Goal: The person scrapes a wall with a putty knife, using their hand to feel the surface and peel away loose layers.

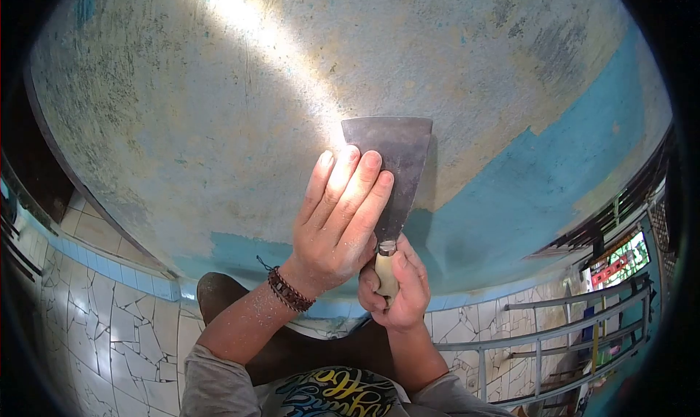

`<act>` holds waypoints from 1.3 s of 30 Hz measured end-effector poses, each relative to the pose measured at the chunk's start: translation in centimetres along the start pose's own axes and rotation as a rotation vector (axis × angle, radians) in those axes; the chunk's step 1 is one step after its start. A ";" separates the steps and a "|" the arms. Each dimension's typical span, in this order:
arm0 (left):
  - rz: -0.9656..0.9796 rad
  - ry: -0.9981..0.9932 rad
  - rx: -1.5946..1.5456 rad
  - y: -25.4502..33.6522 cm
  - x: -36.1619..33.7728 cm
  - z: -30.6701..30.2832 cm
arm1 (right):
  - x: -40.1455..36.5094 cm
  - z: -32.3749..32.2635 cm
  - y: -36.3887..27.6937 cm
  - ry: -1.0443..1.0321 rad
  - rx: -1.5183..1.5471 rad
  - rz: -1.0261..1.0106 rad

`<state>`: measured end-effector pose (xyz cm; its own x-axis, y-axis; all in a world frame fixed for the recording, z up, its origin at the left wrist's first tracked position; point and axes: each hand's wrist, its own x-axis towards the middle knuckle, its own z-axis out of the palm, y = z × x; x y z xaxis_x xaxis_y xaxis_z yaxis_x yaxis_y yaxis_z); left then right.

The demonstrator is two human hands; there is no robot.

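A wide metal scraper (401, 154) stands with its blade edge up against the worn wall (255, 140). My right hand (401, 289) is wrapped round its pale handle (386, 271). My left hand (339, 220) lies with fingers stretched upward, the fingertips resting on the left part of the blade. A dark braided bracelet circles the left wrist, and pale flecks dot that forearm. Around the blade the wall surface is bare and mottled grey and yellowish. Turquoise paint (510, 191) covers the wall to the lower right, with a ragged edge.
Metal railings (539, 340) curve across the lower right. Below is a floor of cracked-pattern tiles (109, 322). A blue tiled skirting (124, 273) runs along the foot of the wall. A dark opening is at the far left. A bright window (627, 262) shows at the right.
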<state>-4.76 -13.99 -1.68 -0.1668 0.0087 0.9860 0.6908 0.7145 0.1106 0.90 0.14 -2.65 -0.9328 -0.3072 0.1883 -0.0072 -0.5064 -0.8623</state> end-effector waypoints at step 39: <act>-0.155 -0.011 0.298 -1.7 0.1 3.2 | -7.7 -10.2 -0.1 0.039 -0.065 -0.004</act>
<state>-8.20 -12.98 -2.16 -0.2623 -0.1097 0.9587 0.4212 0.8809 0.2160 4.41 10.79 -8.77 -0.9460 -0.2732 0.1745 -0.0332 -0.4538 -0.8905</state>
